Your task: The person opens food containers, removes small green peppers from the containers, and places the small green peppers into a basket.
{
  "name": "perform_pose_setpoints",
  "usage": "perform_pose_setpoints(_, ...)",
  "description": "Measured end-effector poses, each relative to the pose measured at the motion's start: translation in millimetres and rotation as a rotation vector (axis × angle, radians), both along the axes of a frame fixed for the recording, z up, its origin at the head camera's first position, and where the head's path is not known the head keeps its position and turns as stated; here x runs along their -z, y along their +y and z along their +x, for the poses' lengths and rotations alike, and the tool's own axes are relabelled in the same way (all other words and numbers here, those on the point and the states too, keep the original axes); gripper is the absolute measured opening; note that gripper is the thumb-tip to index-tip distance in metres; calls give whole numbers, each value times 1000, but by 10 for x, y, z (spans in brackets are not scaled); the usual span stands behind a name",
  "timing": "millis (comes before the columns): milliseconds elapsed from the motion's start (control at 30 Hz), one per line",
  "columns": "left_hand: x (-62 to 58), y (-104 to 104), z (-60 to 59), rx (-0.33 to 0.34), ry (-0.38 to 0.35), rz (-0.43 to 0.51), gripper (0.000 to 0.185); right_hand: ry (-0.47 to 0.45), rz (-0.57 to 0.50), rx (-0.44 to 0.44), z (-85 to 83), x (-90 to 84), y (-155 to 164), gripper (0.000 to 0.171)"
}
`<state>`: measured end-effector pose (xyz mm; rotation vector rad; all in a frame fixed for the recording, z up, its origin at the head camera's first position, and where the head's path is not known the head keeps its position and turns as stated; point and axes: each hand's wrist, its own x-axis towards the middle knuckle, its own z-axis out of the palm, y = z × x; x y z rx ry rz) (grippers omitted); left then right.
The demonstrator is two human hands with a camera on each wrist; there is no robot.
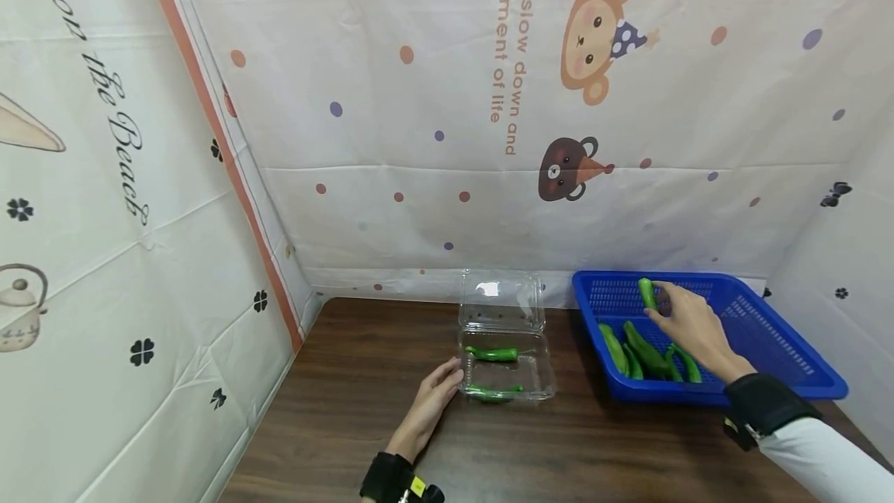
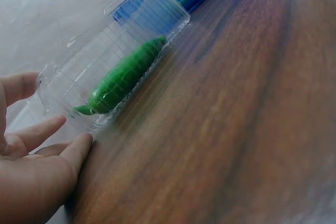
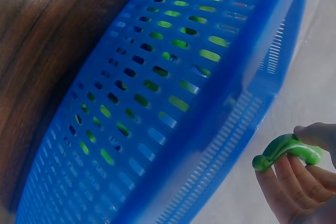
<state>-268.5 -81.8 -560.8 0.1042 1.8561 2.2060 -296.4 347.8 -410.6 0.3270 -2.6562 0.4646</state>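
Observation:
My right hand [image 1: 691, 326] pinches a green pepper [image 1: 648, 293] between thumb and fingers over the blue basket [image 1: 803, 348]. In the right wrist view, that curved pepper [image 3: 289, 149] shows beyond the basket's rim. More green peppers [image 1: 646, 352] lie in the basket's left part. My left hand [image 1: 431, 404] is at the left side of a clear plastic clamshell box [image 1: 536, 367], its fingers extended and touching or nearly touching the wall. Inside the box, one green pepper [image 1: 494, 354] lies toward the back and another [image 1: 493, 393] along the front.
The box's hinged lid [image 1: 501, 301] stands raised at the back. Box and basket sit on a dark wooden table [image 1: 349, 386], with the basket to the right. Printed white sheets [image 1: 391, 138] hang behind and at both sides.

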Motion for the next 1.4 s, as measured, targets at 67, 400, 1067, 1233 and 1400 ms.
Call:
perform_pose_setpoints(67, 4, 3, 2, 2, -1, 2, 62, -7, 0, -2, 1, 23, 9, 53)
perform_pose_setpoints(400, -9, 15, 9, -16, -8, 24, 62, -78, -23, 5, -18, 116, 45, 54)
perform_pose_setpoints(1067, 6, -3, 4, 1, 8, 12, 64, -304, -3, 2, -19, 207, 74, 50)
perform_pose_setpoints(1233, -5, 1, 13, 3, 4, 6, 63, -371, -3, 1, -24, 246, 104, 51)
perform_pose_setpoints(1400, -13, -6, 15, 5, 5, -1, 62, -419, 7, -5, -38, 299, 122, 51)
